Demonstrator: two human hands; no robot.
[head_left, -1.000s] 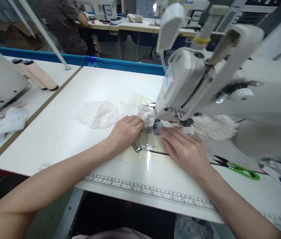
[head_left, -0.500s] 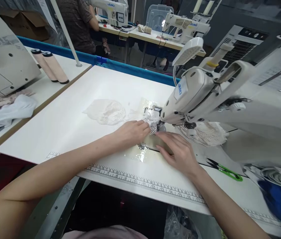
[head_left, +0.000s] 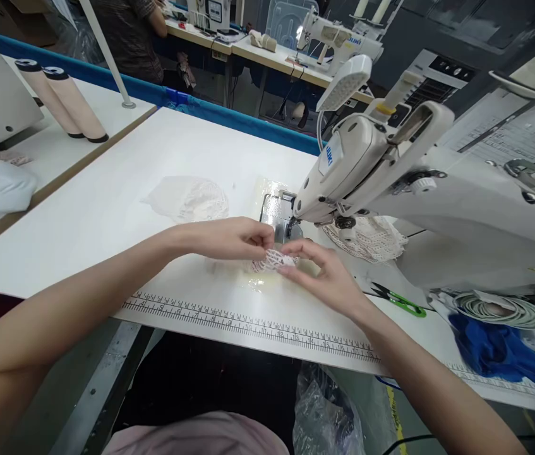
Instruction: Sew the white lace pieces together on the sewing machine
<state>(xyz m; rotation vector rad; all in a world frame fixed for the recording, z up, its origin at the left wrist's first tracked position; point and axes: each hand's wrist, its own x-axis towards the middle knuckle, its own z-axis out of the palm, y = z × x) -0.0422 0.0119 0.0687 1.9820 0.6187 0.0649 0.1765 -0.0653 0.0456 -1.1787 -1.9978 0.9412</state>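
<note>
A small piece of white lace [head_left: 274,260] is stretched between my two hands, just in front of the sewing machine [head_left: 338,164]. My left hand [head_left: 243,239] pinches its left end, fingers curled. On its right end, my right hand [head_left: 319,268] grips with thumb and fingertips. The metal needle plate [head_left: 274,212] shows behind my fingers, with the presser foot beside it. Farther left on the white table [head_left: 120,189] lies a pale, sheer lace piece [head_left: 189,199]. More lace [head_left: 366,239] is heaped under the machine's arm.
Green-handled thread snips [head_left: 400,299] lie on the right, near a coil of pale cord [head_left: 497,311] and blue cloth [head_left: 494,347]. Two thread cones [head_left: 66,104] stand on the left table. A printed ruler [head_left: 248,325] runs along the front edge. A person [head_left: 127,38] sits beyond the blue divider.
Both hands have drawn the lace away from the presser foot toward me, uncovering the needle plate. The camera view has also shifted.
</note>
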